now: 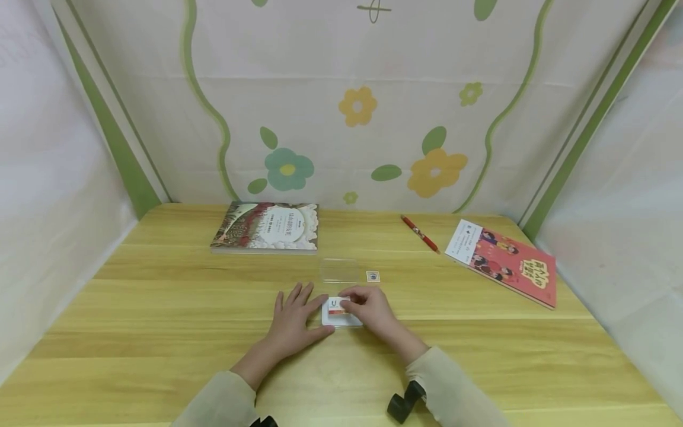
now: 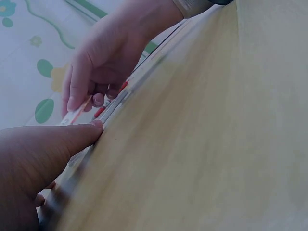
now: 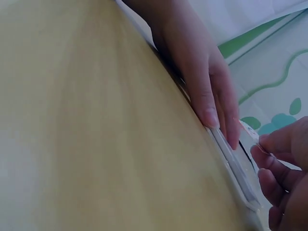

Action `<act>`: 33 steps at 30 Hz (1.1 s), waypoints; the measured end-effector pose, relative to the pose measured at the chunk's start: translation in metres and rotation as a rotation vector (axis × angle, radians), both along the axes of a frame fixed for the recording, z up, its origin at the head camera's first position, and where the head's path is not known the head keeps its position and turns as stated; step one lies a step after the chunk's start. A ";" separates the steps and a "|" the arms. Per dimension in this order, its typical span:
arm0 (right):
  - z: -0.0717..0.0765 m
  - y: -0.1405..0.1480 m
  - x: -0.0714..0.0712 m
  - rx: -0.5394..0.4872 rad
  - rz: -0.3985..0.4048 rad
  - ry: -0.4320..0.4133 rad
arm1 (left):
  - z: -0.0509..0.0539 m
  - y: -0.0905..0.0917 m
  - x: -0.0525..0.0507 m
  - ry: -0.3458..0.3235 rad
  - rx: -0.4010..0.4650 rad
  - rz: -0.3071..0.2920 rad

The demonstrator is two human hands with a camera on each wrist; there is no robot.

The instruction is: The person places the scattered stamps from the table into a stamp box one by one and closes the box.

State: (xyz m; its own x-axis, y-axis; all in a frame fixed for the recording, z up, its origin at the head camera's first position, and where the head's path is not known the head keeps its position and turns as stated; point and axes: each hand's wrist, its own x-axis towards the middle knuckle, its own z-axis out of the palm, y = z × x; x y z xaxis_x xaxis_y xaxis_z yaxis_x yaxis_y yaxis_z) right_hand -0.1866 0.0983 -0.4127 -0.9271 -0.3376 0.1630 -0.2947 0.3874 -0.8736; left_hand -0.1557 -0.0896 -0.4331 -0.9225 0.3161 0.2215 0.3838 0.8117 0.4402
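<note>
A white flat rectangular case (image 1: 341,321) lies on the table in the head view. My left hand (image 1: 292,325) rests beside it with spread fingers, the thumb and index finger touching its left side. My right hand (image 1: 373,308) pinches a small white card with an orange-red strip (image 1: 335,305) just above the case. In the left wrist view the card (image 2: 76,114) is tilted, near my left thumb (image 2: 86,134). The right wrist view shows the case's edge (image 3: 236,168) against the left fingers, with the pinched card (image 3: 249,130) partly hidden.
Behind the case lie a clear plastic lid (image 1: 340,271) and a small square sticker-like piece (image 1: 373,276). A picture book (image 1: 272,228) is at the back left. A red pen (image 1: 420,233) and a pink book (image 1: 507,261) lie to the right. Fabric walls surround the table.
</note>
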 end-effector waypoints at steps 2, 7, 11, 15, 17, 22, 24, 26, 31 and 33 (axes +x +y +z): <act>-0.002 -0.001 0.001 0.006 0.007 -0.007 | 0.000 0.000 0.000 0.002 0.000 -0.002; 0.006 -0.006 0.010 0.024 0.006 0.004 | 0.000 0.000 0.000 0.007 0.000 -0.002; -0.005 -0.005 0.007 0.057 0.004 0.050 | 0.000 0.001 0.000 0.010 0.000 0.001; -0.011 -0.006 0.004 0.094 0.001 0.099 | 0.000 0.001 0.000 0.019 0.004 -0.003; -0.012 -0.007 0.004 0.108 0.000 0.121 | 0.000 0.000 0.000 0.022 0.001 -0.004; -0.014 -0.009 0.005 0.144 -0.015 0.152 | 0.001 0.000 0.001 0.021 -0.008 -0.008; -0.015 -0.009 0.005 0.158 -0.025 0.157 | 0.000 0.000 0.001 0.023 -0.009 -0.008; -0.014 -0.010 0.005 0.175 -0.032 0.163 | 0.001 0.000 0.001 0.026 -0.010 -0.009; -0.013 -0.010 0.006 0.205 -0.038 0.171 | 0.001 0.000 0.001 0.022 -0.012 -0.007; -0.012 -0.011 0.006 0.211 -0.037 0.177 | 0.001 0.000 0.000 0.017 -0.013 -0.006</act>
State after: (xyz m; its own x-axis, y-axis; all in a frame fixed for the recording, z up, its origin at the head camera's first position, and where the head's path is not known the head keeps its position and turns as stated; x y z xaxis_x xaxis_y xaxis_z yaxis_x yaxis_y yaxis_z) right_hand -0.1805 0.0877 -0.4245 -0.9027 -0.3481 0.2528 -0.4177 0.5686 -0.7087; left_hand -0.1553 -0.0893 -0.4323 -0.9166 0.3247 0.2334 0.3964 0.8148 0.4231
